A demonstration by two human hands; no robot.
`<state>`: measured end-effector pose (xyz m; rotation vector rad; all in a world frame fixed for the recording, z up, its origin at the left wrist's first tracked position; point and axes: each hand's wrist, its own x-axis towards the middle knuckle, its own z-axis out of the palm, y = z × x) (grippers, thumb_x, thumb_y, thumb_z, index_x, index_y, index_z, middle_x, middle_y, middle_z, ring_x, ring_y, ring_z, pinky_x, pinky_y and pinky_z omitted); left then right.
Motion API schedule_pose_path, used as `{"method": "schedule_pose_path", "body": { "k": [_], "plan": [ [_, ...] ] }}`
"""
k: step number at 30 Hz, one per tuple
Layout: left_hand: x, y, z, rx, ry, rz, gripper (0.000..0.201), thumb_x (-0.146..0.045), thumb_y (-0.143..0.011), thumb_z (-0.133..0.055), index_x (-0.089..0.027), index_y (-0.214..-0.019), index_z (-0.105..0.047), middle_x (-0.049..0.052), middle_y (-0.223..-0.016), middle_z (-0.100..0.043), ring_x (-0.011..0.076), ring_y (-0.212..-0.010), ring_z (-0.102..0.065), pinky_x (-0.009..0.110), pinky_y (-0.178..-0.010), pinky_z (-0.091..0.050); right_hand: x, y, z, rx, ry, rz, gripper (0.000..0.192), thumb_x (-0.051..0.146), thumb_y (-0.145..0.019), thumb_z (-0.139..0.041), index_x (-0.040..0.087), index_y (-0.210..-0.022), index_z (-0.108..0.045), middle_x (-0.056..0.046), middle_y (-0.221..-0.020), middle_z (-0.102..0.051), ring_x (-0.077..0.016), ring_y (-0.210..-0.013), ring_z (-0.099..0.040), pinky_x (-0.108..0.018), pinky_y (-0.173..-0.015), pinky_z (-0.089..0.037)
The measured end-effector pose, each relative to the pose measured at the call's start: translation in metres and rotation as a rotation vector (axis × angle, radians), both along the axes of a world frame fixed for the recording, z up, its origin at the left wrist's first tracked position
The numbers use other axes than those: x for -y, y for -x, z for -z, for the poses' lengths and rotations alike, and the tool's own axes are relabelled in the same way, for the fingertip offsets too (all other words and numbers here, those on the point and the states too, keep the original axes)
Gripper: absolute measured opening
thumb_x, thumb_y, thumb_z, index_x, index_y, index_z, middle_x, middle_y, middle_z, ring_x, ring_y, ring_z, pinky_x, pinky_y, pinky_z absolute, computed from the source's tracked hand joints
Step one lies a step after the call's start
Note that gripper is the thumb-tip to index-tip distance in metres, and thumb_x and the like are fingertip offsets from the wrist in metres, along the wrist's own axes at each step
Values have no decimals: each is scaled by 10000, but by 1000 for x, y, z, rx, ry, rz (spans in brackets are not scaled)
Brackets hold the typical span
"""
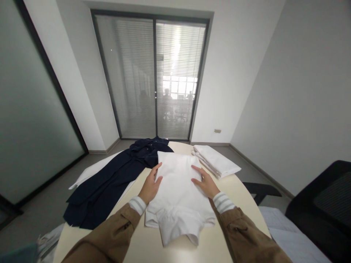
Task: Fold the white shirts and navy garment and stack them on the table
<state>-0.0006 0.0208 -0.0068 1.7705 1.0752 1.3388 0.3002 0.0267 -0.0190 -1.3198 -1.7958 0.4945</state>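
A white garment (177,182), partly folded, lies on the pale table in front of me. Its gathered near end (179,223) spreads towards me, with loose layers on both sides. At its left edge rests my left hand (151,182), thumb and fingers apart. My right hand (206,181) is on the opposite edge, its fingers spread over the cloth. Neither hand grips the fabric. Dark navy clothing (117,179) is heaped left of the garment, over more white cloth (93,170). Beyond my right hand sits a folded white stack (216,160).
The rounded table (249,204) has its edge close on the right. A black office chair (323,201) stands there, beside pale cloth (285,230) below table height. More fabric (49,241) shows at the lower left. A glass door with blinds (153,80) is behind the table.
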Motion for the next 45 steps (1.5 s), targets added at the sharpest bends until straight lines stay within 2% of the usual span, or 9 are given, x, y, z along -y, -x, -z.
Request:
{"method": "schedule_pose_path", "body": {
  "k": [6, 11, 15, 22, 26, 29, 33, 40, 45],
  "plan": [
    [-25, 9, 4, -188, -26, -224, 566, -262, -876, -548, -151, -1421, -441, 149, -1374, -564, 238, -1163, -597, 385, -1019, -453, -18, 12, 4, 73, -120, 60, 603, 393, -846, -586, 213, -1410, -471, -120, -1429, -519, -283, -1346, -445, -489, -1153, -309],
    [-10, 20, -2, -356, 95, -300, 614, -370, -873, -568, -155, -1428, -418, 107, -1117, -683, 205, -774, -682, 358, -835, -511, -11, 6, 3, 250, -56, 229, 572, 471, -834, -597, 201, -1334, -534, -135, -1234, -627, -299, -1132, -591, -468, -1011, -440],
    [3, 23, -2, -361, 244, -173, 683, -398, -841, -604, -128, -1434, -398, 89, -891, -726, 277, -826, -705, 378, -801, -514, 3, 2, -7, 330, 101, 280, 615, 453, -832, -610, 252, -1395, -464, -85, -1012, -682, -249, -877, -663, -374, -818, -494],
    [3, 20, 14, -198, 183, -30, 746, -238, -722, -676, -118, -1410, -415, 186, -1381, -569, 300, -1230, -584, 413, -1043, -446, 8, 5, -10, 369, 82, 193, 385, 354, -871, -535, 245, -1232, -611, -44, -827, -679, -219, -748, -639, -332, -754, -478],
    [7, 23, 11, -16, 298, 112, 783, -275, -734, -676, -125, -1444, -383, 142, -1171, -706, 289, -996, -703, 419, -887, -556, 13, 2, -13, 302, 139, 223, 478, 391, -863, -554, 256, -1322, -559, -10, -734, -673, -218, -699, -647, -338, -736, -494],
    [12, 25, 8, 102, 379, 183, 862, -307, -749, -673, -133, -1507, -301, 113, -977, -759, 279, -777, -732, 418, -710, -597, 20, -4, -11, 188, 234, 77, 587, 428, -812, -630, 251, -1364, -535, -27, -871, -728, -226, -750, -677, -368, -779, -528],
    [20, 25, 3, 19, 222, 119, 696, -306, -768, -630, -137, -1424, -468, 158, -1317, -630, 287, -1161, -634, 426, -982, -511, 30, -9, -6, 71, 257, -99, 634, 401, -716, -756, 259, -1313, -599, -69, -1277, -659, -276, -1110, -636, -425, -1000, -481],
    [31, 31, -3, -300, 200, 61, 456, -299, -683, -732, -211, -1130, -714, 106, -1206, -701, 313, -1168, -624, 430, -1084, -421, 51, -5, -24, 17, 422, -223, 753, 476, -744, -755, 261, -1420, -500, -88, -1382, -580, -289, -1169, -603, -460, -1044, -463],
    [29, 32, -9, -34, 388, 128, 607, -367, -660, -782, -170, -1220, -651, 117, -1225, -685, 304, -1138, -635, 424, -1012, -482, 57, 0, -35, -49, 431, -307, 763, 456, -707, -793, 241, -1387, -524, -98, -1431, -525, -303, -1261, -531, -467, -1106, -407]
  ]
}}
